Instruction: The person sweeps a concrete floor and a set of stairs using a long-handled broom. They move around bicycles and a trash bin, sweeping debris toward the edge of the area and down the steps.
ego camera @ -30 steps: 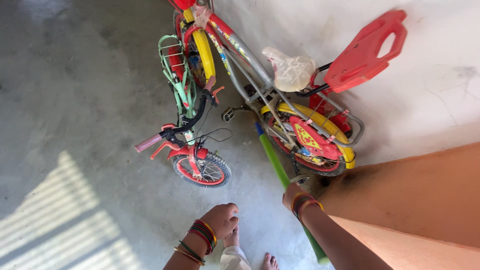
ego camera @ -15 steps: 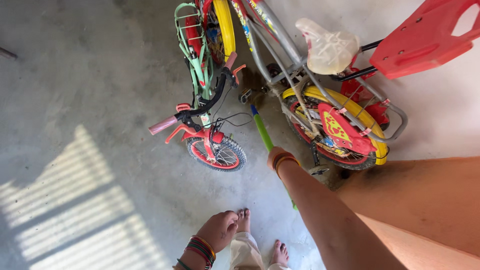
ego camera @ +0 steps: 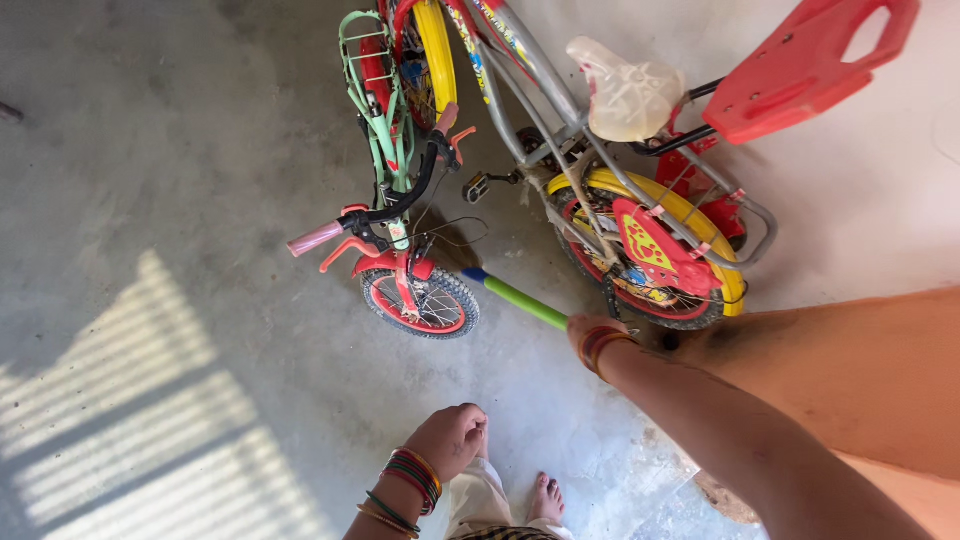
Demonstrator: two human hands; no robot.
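My right hand (ego camera: 585, 330) wraps green stick (ego camera: 515, 297), grip closed near its lower part. Blue tip lies just beside small bike's front wheel (ego camera: 420, 303). My left hand (ego camera: 450, 440) hangs loosely curled, holding nothing, above my feet. Best keep wrist firm, steer tip low along concrete floor (ego camera: 180, 200), clear of spokes and big bike's pedal (ego camera: 476, 187). Slow strokes, steady footing.

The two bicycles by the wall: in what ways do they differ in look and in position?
The green bicycle looks smaller than the grey bicycle. The green bicycle has a red mudguard, the grey bicycle yellow ones. The grey bicycle stands nearer the wall, the green bicycle on its open side. The grey bicycle shows a pale saddle; on the green bicycle none is visible. Both have red-rimmed wheels.
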